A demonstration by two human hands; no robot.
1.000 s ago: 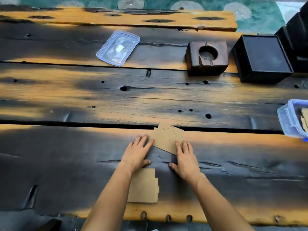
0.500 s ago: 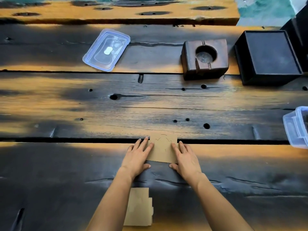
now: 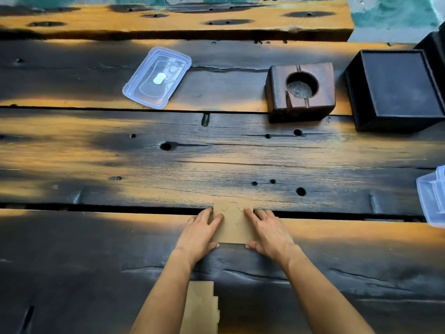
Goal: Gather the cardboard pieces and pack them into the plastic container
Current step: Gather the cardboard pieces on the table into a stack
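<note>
A small stack of brown cardboard pieces [image 3: 233, 221] with a jigsaw-like cut line lies flat on the dark wooden table [image 3: 216, 160], squared up. My left hand [image 3: 202, 233] presses its left edge and my right hand [image 3: 267, 233] its right edge, thumbs at the near edge, so both hands hold it between them. A second cardboard stack [image 3: 201, 307] lies nearer me, between my forearms, partly hidden by the left arm. The clear plastic container [image 3: 432, 198] shows only at the right edge, largely cut off.
The container's clear lid [image 3: 157, 77] rests at the back left. A wooden block with a round hollow [image 3: 301, 90] and a black square box [image 3: 395, 90] stand at the back right. A gap between planks runs under the cardboard's far end.
The cardboard stack was angled and spread a second ago; now my hands have squared it and closed in on both sides. The view has tipped, so the container sits further out of frame.
</note>
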